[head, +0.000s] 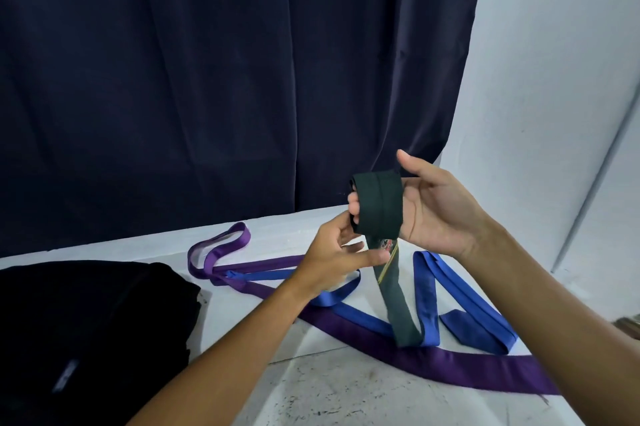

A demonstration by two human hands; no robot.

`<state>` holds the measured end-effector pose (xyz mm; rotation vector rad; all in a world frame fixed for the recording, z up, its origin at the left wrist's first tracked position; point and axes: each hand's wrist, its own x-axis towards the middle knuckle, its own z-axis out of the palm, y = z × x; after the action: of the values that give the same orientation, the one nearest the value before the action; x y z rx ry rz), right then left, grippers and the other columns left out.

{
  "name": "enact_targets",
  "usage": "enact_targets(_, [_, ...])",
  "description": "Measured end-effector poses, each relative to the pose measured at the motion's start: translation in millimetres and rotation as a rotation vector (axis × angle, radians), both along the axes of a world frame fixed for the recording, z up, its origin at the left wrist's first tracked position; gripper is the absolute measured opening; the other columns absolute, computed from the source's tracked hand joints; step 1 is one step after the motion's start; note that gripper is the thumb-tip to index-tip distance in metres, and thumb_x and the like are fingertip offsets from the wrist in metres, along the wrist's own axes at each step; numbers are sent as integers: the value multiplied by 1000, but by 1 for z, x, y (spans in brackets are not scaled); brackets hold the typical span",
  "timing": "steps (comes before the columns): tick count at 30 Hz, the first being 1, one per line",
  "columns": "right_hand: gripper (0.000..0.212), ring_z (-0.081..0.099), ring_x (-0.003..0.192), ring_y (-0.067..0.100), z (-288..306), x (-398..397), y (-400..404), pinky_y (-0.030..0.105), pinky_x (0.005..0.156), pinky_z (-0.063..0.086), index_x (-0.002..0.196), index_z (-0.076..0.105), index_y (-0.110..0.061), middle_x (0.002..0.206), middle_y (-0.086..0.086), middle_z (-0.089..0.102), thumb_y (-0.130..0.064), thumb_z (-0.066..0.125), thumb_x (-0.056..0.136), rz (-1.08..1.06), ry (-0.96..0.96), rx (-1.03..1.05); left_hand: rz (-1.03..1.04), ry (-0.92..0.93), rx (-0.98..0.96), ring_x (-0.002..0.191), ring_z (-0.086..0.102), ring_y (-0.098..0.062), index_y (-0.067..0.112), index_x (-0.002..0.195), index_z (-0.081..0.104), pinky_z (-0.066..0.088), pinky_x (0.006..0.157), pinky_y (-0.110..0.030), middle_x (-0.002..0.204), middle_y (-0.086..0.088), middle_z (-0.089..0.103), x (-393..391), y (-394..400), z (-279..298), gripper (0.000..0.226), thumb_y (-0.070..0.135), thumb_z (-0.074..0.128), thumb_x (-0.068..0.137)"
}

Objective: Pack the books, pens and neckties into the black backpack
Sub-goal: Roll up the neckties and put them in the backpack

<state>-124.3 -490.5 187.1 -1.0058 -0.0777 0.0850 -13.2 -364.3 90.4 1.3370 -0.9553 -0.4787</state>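
Dark green fabric necktie (379,204) is wound around the right hand's (433,207) curled fingers, forming a compact roll for packing; the left hand (337,252) pinches its hanging tail, guiding the wrap.

My right hand (436,207) is raised above the table (346,391), with one tie (381,204) wound around its fingers. My left hand (336,252) is just left of and below it, touching that tie where it leaves the wrap. The tie's free end hangs down to the table, landing across a second tie (429,290) that zigzags under my hands. A third tie (450,356) lies under both, running from a loop at the far left to the near right. The backpack (86,339) sits on the table to the left, apart from the ties. A curtain (225,79) hangs behind the table, a wall (554,79) to its right.
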Motion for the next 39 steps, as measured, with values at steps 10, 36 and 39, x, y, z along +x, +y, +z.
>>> enact_targets(10, [56, 71, 93, 32, 5, -12, 12, 40, 85, 58, 109, 68, 9, 104, 26, 70, -38, 42, 93, 66, -9, -31, 298, -66, -48, 65, 62, -6, 11, 74, 73, 52, 65, -26, 63, 6, 67, 18, 1, 16, 32, -14, 57, 86])
enact_targets(36, [62, 66, 107, 37, -35, 26, -1, 39, 90, 56, 131, 48, 10, 114, 27, 64, -36, 52, 90, -351, -87, -127, -71, 597, 145, 77, 72, -21, 3, 92, 76, 58, 65, -27, 96, -19, 74, -34, 57, 9, 24, 8, 74, 68])
enact_targets(39, [60, 66, 106, 36, -45, 28, -6, 39, 91, 56, 126, 52, 7, 114, 26, 63, -41, 47, 91, -346, -87, -216, -113, 627, 138, 76, 73, -21, 2, 92, 75, 58, 65, -26, 95, -18, 74, -37, 64, 15, 23, 5, 72, 70])
